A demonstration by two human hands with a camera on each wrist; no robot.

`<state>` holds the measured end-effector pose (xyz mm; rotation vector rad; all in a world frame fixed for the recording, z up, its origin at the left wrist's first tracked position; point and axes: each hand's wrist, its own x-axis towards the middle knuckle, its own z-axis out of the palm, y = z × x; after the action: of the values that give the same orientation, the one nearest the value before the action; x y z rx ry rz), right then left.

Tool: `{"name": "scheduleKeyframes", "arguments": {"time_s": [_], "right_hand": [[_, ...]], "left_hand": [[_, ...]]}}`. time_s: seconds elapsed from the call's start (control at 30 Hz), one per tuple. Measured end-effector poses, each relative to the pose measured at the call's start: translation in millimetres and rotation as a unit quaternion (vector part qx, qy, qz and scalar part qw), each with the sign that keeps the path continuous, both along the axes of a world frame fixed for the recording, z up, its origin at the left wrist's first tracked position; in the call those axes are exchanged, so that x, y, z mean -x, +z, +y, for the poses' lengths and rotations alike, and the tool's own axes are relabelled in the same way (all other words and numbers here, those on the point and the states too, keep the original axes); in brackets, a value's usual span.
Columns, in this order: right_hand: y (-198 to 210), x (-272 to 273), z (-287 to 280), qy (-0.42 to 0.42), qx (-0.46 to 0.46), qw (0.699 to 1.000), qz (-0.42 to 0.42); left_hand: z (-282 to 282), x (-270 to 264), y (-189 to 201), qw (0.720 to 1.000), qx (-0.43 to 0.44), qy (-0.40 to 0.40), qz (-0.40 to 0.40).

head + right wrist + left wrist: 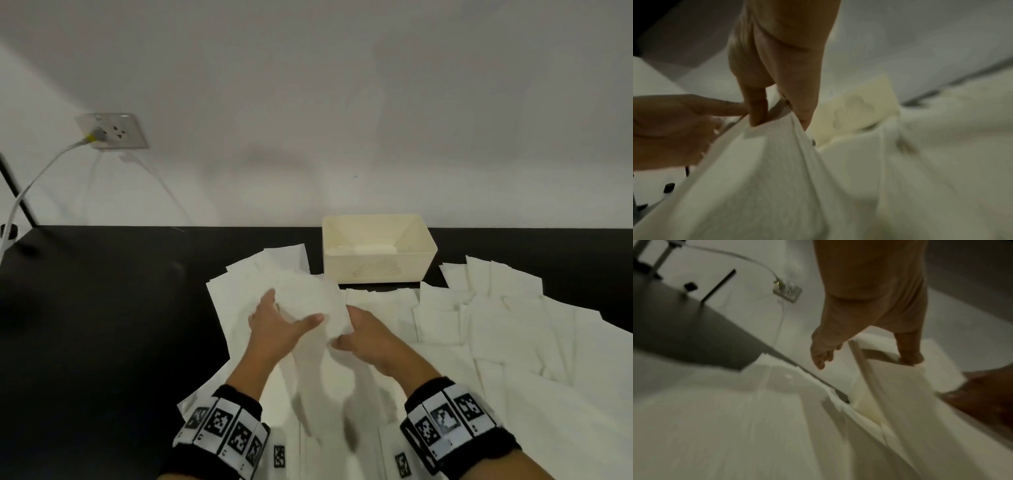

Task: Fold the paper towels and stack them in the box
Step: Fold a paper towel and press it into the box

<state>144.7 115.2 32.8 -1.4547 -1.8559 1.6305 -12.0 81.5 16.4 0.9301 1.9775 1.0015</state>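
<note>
Both hands hold up a white paper towel (308, 301) above the pile, just in front of the cream box (376, 270). My right hand (342, 330) pinches the towel's (777, 162) right edge between thumb and fingers (756, 112). My left hand (294, 306) is spread at the left edge, its thumb (910, 356) touching the towel's (890, 386) top edge and its fingers (822, 353) straight and apart from it. In the right wrist view the box (859, 104) lies just beyond the right hand (777, 123). The box's inside looks almost bare.
Several flat white paper towels (479, 325) cover the black table (102, 308) from the middle to the right and under my wrists. A wall socket (113, 132) with a white cable (34, 181) and a black rod (17, 192) are at the far left.
</note>
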Motion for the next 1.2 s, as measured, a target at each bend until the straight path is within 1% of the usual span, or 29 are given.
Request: {"name": "scheduleKeyframes", "arguments": {"time_s": [0.07,0.1,0.13,0.17,0.2,0.23,0.27,0.3,0.33,0.37,0.4,0.43,0.5,0.53,0.57,0.7,0.87,1.03,1.13,1.2], "right_hand": [[18.4,-2.2,3.7,0.064,-0.057,0.995,-0.059],[27.0,-2.1,5.4,0.093,-0.09,0.987,-0.092],[36.1,-1.5,7.9,0.119,-0.122,0.978,-0.118],[43.7,-2.0,10.8,0.14,-0.147,0.969,-0.14],[51.3,-4.0,13.5,0.158,-0.166,0.959,-0.164],[55.9,-8.4,17.4,0.169,-0.173,0.952,-0.189],[59.2,-15.6,21.3,0.17,-0.168,0.948,-0.209],[58.2,-25.9,26.3,0.154,-0.154,0.951,-0.22],[56.1,-37.6,30.1,0.122,-0.138,0.96,-0.212],[51.1,-50.2,33.8,0.073,-0.115,0.974,-0.18],[44.6,-62.4,35.7,0.012,-0.088,0.988,-0.125],[37.1,-72.1,36.7,-0.05,-0.061,0.995,-0.056],[22.4,-80.8,32.0,-0.134,-0.006,0.989,0.062],[13.8,-80.8,29.3,-0.153,0.018,0.983,0.1],[4.4,-78.9,26.6,-0.158,0.033,0.98,0.119],[-22.1,-65.6,15.1,-0.136,0.044,0.979,0.145],[-29.4,-61.9,17.0,-0.125,0.044,0.972,0.195],[-32.8,-56.3,18.6,-0.122,0.033,0.974,0.191],[-36.2,-64.6,20.6,-0.146,0.022,0.979,0.141],[-37.0,-65.9,21.4,-0.17,0.026,0.973,0.153]], "left_hand": [[1.9,4.9,21.3,0.993,-0.038,-0.085,0.072],[3.6,6.3,30.3,0.986,-0.043,-0.129,0.091],[5.6,6.2,39.3,0.981,-0.044,-0.162,0.101],[7.7,6.9,43.7,0.978,-0.048,-0.178,0.094],[8.6,7.0,48.1,0.979,-0.057,-0.182,0.072],[8.8,7.4,49.8,0.982,-0.071,-0.173,0.031],[8.3,8.8,47.8,0.985,-0.086,-0.148,-0.019],[7.6,11.3,43.1,0.985,-0.104,-0.115,-0.079],[5.9,13.4,38.5,0.98,-0.12,-0.076,-0.137],[3.6,15.3,33.5,0.972,-0.133,-0.042,-0.192],[0.5,16.8,28.1,0.962,-0.138,-0.018,-0.234],[-2.1,17.6,21.8,0.955,-0.139,-0.006,-0.26],[-7.5,17.9,8.1,0.945,-0.138,-0.003,-0.296],[-9.8,17.2,2.7,0.942,-0.136,-0.009,-0.307],[-11.4,17.0,-3.4,0.943,-0.129,-0.019,-0.307],[-12.8,14.1,-18.3,0.957,-0.104,-0.054,-0.266],[-7.6,10.6,-21.1,0.961,-0.113,-0.058,-0.244],[-3.8,4.8,-23.9,0.969,-0.123,-0.037,-0.209],[-4.5,10.3,-26.8,0.975,-0.115,-0.048,-0.185],[-3.4,11.9,-25.0,0.975,-0.116,-0.056,-0.182]]}}
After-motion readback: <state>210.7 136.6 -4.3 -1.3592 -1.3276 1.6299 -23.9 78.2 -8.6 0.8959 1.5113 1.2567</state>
